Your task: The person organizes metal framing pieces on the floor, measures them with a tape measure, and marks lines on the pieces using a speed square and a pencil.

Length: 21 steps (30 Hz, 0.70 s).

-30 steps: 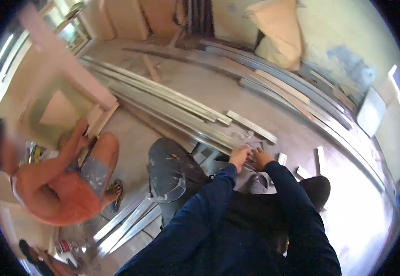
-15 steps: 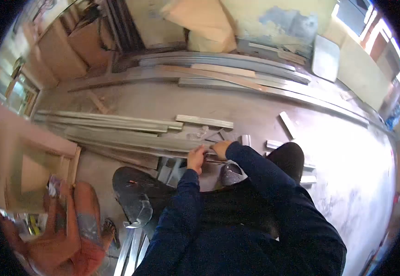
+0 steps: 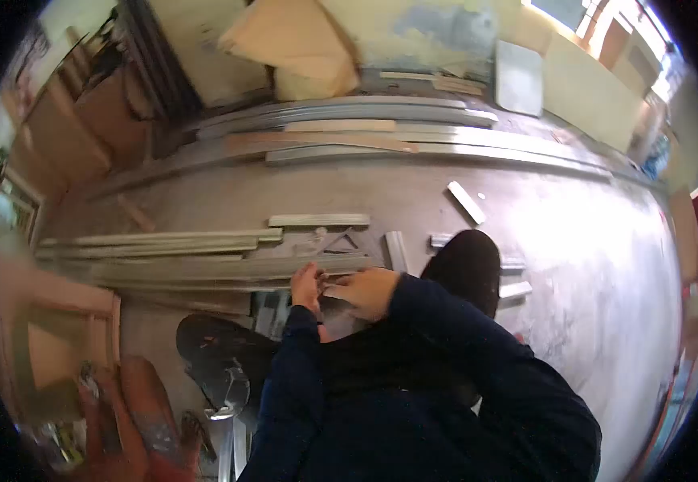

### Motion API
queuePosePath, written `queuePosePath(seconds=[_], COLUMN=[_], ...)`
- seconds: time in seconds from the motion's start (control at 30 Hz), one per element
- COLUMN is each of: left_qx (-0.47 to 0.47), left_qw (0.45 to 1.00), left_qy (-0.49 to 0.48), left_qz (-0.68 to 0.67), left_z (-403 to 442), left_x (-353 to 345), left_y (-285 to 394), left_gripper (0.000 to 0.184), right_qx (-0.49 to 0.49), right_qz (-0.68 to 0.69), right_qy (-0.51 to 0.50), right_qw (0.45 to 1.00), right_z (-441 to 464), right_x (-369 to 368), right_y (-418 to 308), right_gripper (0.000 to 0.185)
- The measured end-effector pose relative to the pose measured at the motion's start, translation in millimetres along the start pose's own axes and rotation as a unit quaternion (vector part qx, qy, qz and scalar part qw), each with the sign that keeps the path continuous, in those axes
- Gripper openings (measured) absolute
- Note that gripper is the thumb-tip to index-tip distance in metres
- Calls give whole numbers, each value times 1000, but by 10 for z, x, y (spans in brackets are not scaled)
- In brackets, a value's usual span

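My left hand [image 3: 307, 287] is closed at the near right end of a bundle of long strips [image 3: 204, 270], its fingers curled round something too small to make out. Right beside it, my right hand [image 3: 366, 292] is closed too, its fingertips pointing toward the left hand; what it grips is hidden. Just beyond the hands, a small triangular frame of thin pieces [image 3: 345, 240] lies on the strips. A short pale strip [image 3: 319, 220] lies farther back, and another short piece [image 3: 396, 251] is to the right.
A co-worker's arms and knee [image 3: 144, 402] are at the lower left, beside a wooden frame [image 3: 112, 329]. Long metal profiles [image 3: 445, 153] run along the back. Short offcuts [image 3: 466, 202] lie on the right. A pale board [image 3: 519, 79] leans on the wall.
The view has swung to the right, so the co-worker now sits lower left. My right hand has drawn nearer to me and shows its back; both hands remain close together.
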<state>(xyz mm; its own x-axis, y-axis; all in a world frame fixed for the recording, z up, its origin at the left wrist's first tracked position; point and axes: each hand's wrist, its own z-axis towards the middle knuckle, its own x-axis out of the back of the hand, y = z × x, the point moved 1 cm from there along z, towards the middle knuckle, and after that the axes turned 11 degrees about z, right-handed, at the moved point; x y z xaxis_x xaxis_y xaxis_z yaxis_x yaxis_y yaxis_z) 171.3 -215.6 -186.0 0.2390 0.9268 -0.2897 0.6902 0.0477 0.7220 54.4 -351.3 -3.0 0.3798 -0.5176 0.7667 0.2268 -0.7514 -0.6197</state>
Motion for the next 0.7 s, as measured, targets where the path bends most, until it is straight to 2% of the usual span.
queuePosePath(seconds=[0.03, 0.07, 0.1, 0.13, 0.23, 0.3, 0.33, 0.37, 0.43, 0.5, 0.57, 0.63, 0.67, 0.7], left_qx=[-9, -16, -20, -25, -47, -66, -52, -50, -55, -77, -103, -166, -203, -200], left_qw=[1000, 999, 995, 994, 989, 965, 938, 938, 922, 903, 885, 783, 769, 772], left_qy=[17, 24, 34, 50, 73, 124, 158, 166, 181, 189, 195, 226, 213, 209], left_qz=[-9, 44, 97, 89, 117, 220, 306, 302, 338, 377, 411, 556, 567, 566], left_z=[-65, -140, -192, -200, -189, -181, -227, -148, -30, -43, -82, -165, -131, -109], left_x=[23, -19, -38, -29, -7, -26, -33, 8, 127, 109, 14, -108, -96, -112], left_y=[62, 112, 135, 120, 78, 110, 154, 117, -33, -25, 59, 141, 104, 101], left_gripper=[16, 18, 21, 21, 28, 39, 51, 51, 61, 64, 67, 68, 68, 68], right_qx=[27, 55, 78, 97, 65, 57, 19, -20, -27, -85, -186, -290, -328, -365], right_qz=[-22, -44, -34, -22, 19, 15, 57, 101, 129, 138, 96, 13, -36, -86], right_qy=[3, 5, 19, 35, -11, -41, -48, -56, 39, 64, 41, 24, 44, 64], right_qw=[999, 998, 996, 994, 998, 997, 997, 993, 990, 985, 977, 957, 943, 925], right_z=[-82, -177, -267, -369, -633, -720, -733, -733, -708, -557, -375, -199, -107, -30], right_x=[80, 178, 278, 380, 743, 1042, 1182, 1291, 1396, 1595, 1773, 1920, 2017, 2066], right_y=[-89, -153, -217, -263, -249, -85, 46, 221, 742, 1279, 1991, 2787, 3105, 3407], right_gripper=[48, 51, 52, 53, 53, 52, 49, 46, 47, 48, 48, 47, 46, 46])
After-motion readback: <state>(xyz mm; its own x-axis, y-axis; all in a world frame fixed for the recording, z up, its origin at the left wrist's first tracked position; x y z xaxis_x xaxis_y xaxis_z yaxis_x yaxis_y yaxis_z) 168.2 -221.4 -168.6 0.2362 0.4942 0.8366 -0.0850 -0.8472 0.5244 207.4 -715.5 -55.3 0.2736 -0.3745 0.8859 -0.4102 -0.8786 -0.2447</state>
